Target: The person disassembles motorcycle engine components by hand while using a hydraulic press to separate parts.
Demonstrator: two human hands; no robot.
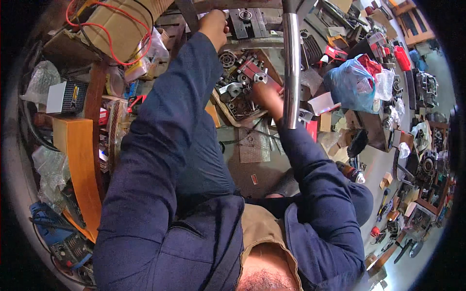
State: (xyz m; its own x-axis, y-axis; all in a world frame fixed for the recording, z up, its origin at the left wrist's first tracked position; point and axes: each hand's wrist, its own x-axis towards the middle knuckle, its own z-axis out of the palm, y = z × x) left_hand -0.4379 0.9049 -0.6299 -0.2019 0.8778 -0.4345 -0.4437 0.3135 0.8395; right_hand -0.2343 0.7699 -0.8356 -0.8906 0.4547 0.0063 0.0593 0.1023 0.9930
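Observation:
My left hand (pixel 214 28) is stretched far forward to the machine frame, its fingers curled closed beside a grey metal block (pixel 246 23) with a round ring on top. What those fingers hold, if anything, is hidden. My right hand (pixel 266 98) reaches over a tray (pixel 224 107) full of metal parts and is smeared by motion. Just beyond its fingers is a round silver piece with a central hole (pixel 260 77), next to a red metal part (pixel 250 69). Whether the hand grips the silver piece cannot be made out. A toothed ring (pixel 226 59) lies in the tray's far left.
A shiny upright steel bar (pixel 291 68) stands close by my right wrist. To the right lie a blue plastic bag (pixel 352 80) and many loose parts. On the left are a cardboard box (pixel 104 29) with a red cable and an orange-brown wooden piece (pixel 80 165).

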